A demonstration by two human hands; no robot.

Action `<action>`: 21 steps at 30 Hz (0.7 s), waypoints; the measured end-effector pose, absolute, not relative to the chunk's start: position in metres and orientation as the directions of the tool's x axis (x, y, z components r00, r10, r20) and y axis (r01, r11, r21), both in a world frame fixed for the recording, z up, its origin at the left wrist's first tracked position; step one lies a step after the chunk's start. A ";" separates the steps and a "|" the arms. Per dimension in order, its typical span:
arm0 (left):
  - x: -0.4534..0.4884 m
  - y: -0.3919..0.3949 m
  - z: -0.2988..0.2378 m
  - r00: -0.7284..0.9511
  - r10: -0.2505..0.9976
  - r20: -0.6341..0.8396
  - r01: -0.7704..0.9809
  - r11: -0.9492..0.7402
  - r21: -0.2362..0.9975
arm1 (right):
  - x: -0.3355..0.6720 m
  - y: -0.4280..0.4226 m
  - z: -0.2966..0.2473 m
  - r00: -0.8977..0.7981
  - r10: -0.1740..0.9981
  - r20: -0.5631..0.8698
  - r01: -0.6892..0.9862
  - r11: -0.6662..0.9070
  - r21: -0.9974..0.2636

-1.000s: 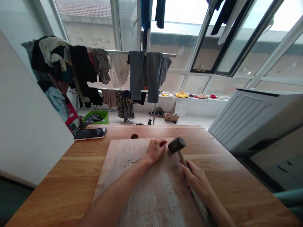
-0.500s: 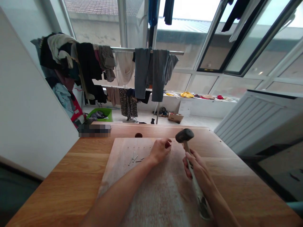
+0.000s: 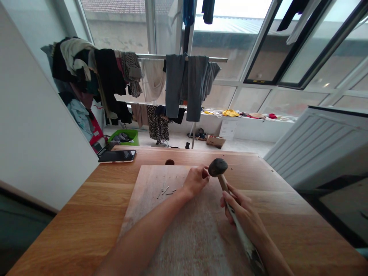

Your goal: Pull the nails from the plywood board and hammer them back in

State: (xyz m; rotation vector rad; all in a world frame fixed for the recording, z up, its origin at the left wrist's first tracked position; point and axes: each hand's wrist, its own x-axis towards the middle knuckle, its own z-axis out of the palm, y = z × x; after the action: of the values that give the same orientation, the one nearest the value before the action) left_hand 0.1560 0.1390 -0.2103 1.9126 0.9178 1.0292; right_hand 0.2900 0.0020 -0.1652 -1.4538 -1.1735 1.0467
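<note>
Mallet (image 3: 217,167) closer to the curled left hand (image 3: 197,180), any contents unclear, and tight in the right hand (image 3: 240,205).

From where I stand, I can't make out a single word, number or brand. Past the far edge of the bench (image 3: 71,218), a pale panel (image 3: 228,129) against the low wall carries faint marks too small to read, and so does the little yellow tag (image 3: 258,81) on the dark window frame (image 3: 274,83). On the phone (image 3: 117,156) at the bench's far left corner, the screen shows only a dim pattern, and the dark patches low on the hammer's handle (image 3: 243,234) are too blurred to tell whether they're lettering.
</note>
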 end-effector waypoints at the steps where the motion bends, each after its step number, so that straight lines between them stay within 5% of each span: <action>1: 0.156 0.139 -0.209 0.418 0.847 0.329 0.233 -0.450 0.862 | 0.290 0.002 -0.166 0.167 0.985 -0.048 0.173 -0.078 -0.982; 13: 0.154 0.140 -0.195 0.524 0.825 0.213 0.379 -0.450 0.809 | 0.280 0.003 -0.165 0.208 0.976 -0.065 0.166 -0.100 -0.981; 21: 0.075 0.145 -0.140 0.690 0.724 -0.006 0.593 -0.561 0.577 | 0.281 0.003 -0.167 0.275 0.957 -0.096 0.085 -0.124 -0.989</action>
State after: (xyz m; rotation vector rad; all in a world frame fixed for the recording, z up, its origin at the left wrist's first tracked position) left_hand 0.0753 0.1453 -0.1403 2.3487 1.0085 0.3124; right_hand 0.2809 0.0029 -0.1666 -1.4825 -1.0200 1.0316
